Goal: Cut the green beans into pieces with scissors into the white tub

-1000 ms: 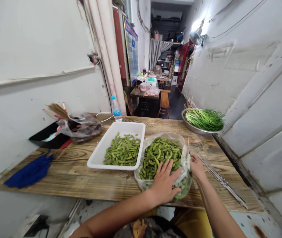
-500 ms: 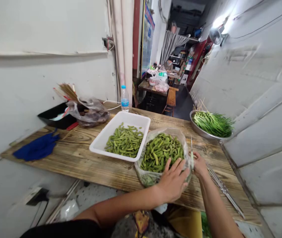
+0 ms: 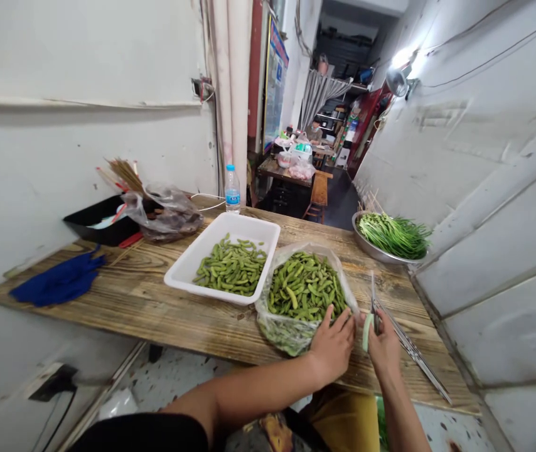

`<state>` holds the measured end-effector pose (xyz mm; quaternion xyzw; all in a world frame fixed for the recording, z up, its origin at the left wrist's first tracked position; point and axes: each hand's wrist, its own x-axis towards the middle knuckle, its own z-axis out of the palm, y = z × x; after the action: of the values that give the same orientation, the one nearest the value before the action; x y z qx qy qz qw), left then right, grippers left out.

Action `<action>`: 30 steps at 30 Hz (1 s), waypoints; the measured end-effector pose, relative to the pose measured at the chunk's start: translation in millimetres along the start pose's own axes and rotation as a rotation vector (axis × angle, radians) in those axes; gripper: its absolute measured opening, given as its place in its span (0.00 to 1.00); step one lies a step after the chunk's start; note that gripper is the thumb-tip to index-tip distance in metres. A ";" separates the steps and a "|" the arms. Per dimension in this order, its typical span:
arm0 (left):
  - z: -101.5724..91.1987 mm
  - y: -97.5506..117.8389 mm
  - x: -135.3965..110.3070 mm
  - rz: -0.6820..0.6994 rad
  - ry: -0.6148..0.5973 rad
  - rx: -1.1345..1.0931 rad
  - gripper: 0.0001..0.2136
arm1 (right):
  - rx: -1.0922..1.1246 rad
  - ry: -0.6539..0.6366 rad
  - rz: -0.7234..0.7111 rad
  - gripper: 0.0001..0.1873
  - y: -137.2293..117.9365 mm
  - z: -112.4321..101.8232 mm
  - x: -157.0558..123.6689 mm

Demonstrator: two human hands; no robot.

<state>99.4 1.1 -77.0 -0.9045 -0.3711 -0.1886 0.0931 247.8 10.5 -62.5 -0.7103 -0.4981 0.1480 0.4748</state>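
Note:
A clear plastic bag (image 3: 291, 336) full of green edamame pods (image 3: 305, 285) stands on the wooden table in front of me. My left hand (image 3: 334, 345) lies with fingers spread against the bag's near right side, fingertips at the pods. To the right of the bag, my right hand (image 3: 383, 342) is closed round scissors (image 3: 368, 331) with pale green handles, their blades pointing away from me. Left of the bag, a white tray (image 3: 181, 276) holds a layer of loose pods (image 3: 231, 267).
Metal skewers (image 3: 421, 361) lie at the right. Behind them sits a steel bowl (image 3: 381, 254) of skewered green chives. A water bottle (image 3: 232, 191), a black box (image 3: 89, 232), a plastic bag (image 3: 174, 216) and a blue cloth (image 3: 56, 279) occupy the left and back. A person (image 3: 314, 133) sits far off.
My right hand has lifted the scissors and brought them nearer to me, turning them. My left hand has slid slightly back from the pods to the bag's edge. The view has shifted slightly.

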 end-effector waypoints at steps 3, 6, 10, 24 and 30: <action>3.3 3.0 8.3 -0.010 -0.006 -0.049 0.24 | 0.056 -0.007 0.063 0.33 -11.8 -7.9 -16.8; 6.9 7.3 10.5 -0.032 0.009 -0.048 0.24 | 0.240 -0.042 0.180 0.33 -19.8 -13.6 -32.7; 15.3 11.5 11.6 -0.034 0.065 -0.018 0.24 | 0.445 -0.159 0.316 0.28 -20.9 -12.0 -40.3; -10.9 -13.3 -5.2 -0.106 0.012 -0.224 0.29 | 0.395 -0.116 0.349 0.32 -36.8 -10.3 -44.6; -31.3 -43.3 -1.0 -0.309 -0.007 -0.332 0.21 | 0.403 -0.202 0.413 0.33 -28.6 -14.1 -54.1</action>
<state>59.6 21.4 -47.6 -0.8404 -0.4694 -0.2561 -0.0884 216.3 -41.3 -46.1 -0.6699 -0.3483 0.4072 0.5139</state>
